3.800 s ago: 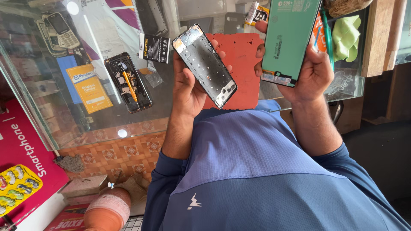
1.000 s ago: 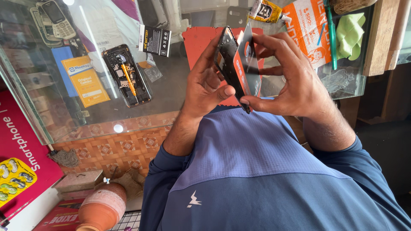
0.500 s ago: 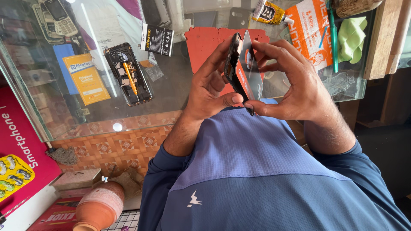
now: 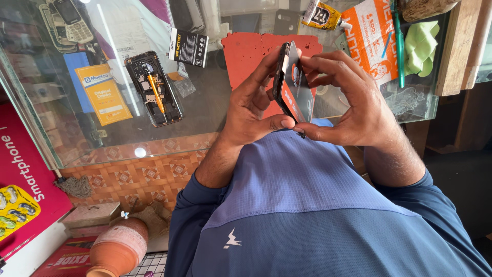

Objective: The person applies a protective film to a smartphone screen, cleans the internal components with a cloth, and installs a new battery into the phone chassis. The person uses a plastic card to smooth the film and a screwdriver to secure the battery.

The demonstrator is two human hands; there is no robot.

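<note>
Far left: red carton [image 4: 20,174], clay pot [image 4: 119,247] at bottom. Upper left on glass bench [image 4: 205,110]: opened phone [image 4: 154,88] with back off, black battery [image 4: 188,47] just beside it.

Centre: left hand [image 4: 251,105] grasping phone body [image 4: 281,72], thumb along lower edge, fingers behind. Display panel [image 4: 298,84] pressed against it, both held edge-on above red mat [image 4: 251,56], long axis running top to bottom, tilted slightly. Right hand [image 4: 353,102] pinching panel from right side, fingertips at its top edge. Both hands equally close, touching.

Upper right: glue tube [image 4: 322,14], green cloth [image 4: 420,46].
</note>
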